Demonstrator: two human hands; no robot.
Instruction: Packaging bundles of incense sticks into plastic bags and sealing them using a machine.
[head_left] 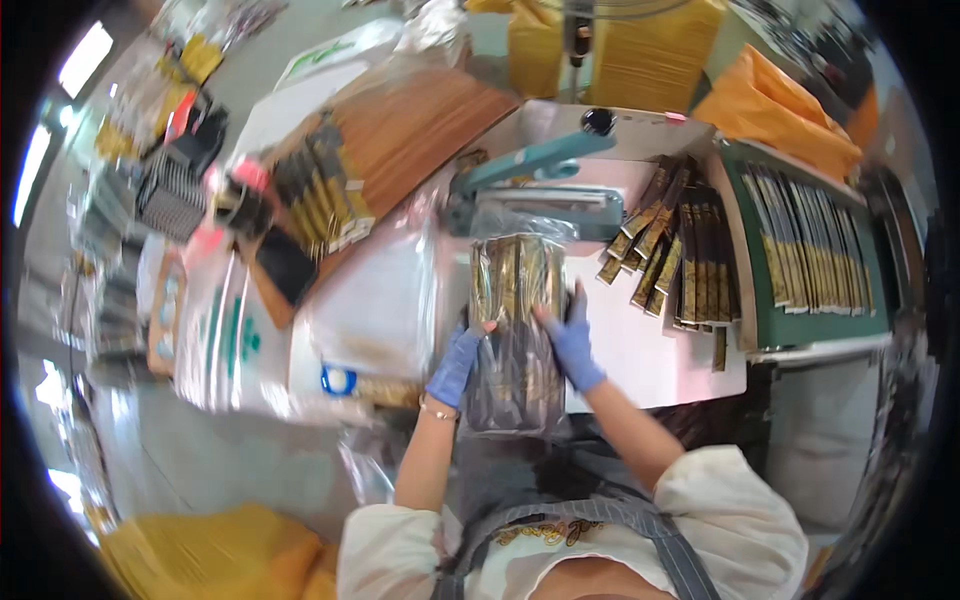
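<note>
1. Gripping from both sides, the left hand [455, 365] and right hand [573, 340], each in a blue glove, clasp a clear plastic bag [515, 330] packed with dark-and-gold sticks.
2. That bag lies lengthwise on the white table [640, 360], its open mouth touching the teal heat sealer [535, 190].
3. Loose dark-and-gold packets [675, 250] fan out just right of the sealer.
4. More packets stand in rows in a green tray [805, 325] farther right.
5. Left of the bag, a wooden board [410, 130] carries another bunch.
6. Yellow bags [780, 110] sit behind the tray.
</note>
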